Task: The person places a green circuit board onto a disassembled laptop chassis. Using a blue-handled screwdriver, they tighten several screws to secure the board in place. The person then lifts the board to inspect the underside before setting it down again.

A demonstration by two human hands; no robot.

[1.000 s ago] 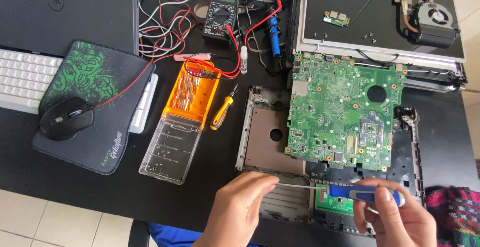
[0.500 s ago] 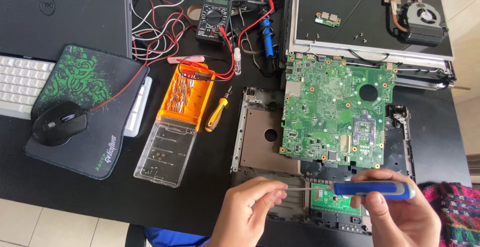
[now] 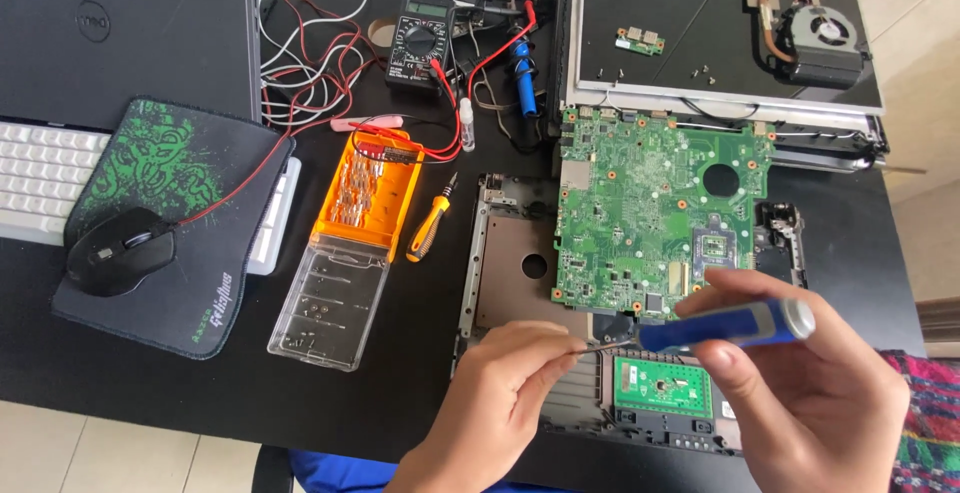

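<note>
The blue-handled screwdriver (image 3: 725, 326) is lying nearly horizontal over the lower part of the opened laptop base (image 3: 520, 253), w/ its thin shaft pointing left toward the left hand. The right hand (image 3: 800, 393) is wrapping its fingers tight around the handle, thumb underneath. The left hand (image 3: 500, 403) is pinching its fingers narrow at the shaft tip (image 3: 590, 346); can't tell if a screw is sitting between them. Both hands are hovering just above the small green touchpad board (image 3: 662, 385) at the base's front edge. The large green motherboard (image 3: 655, 218) is resting tilted across the base, just above the hands. To the left, an orange-handled screwdriver (image 3: 430, 221) is lying on the black worktop (image 3: 400, 393), beside an orange bit case (image 3: 368, 193) w/ its clear lid (image 3: 325, 298) folded open. Further back, a multimeter (image 3: 420, 38) w/ red and black leads and a blue soldering iron (image 3: 522, 78) are sitting near the far edge. At upper right, a cooling fan w/ copper heat pipe (image 3: 810, 28) is resting on a laptop screen panel (image 3: 700, 13). At far left, a black mouse (image 3: 120, 251) is sitting on a green-printed mousepad (image 3: 170, 173), next to a white keyboard (image 3: 35, 178).
</note>
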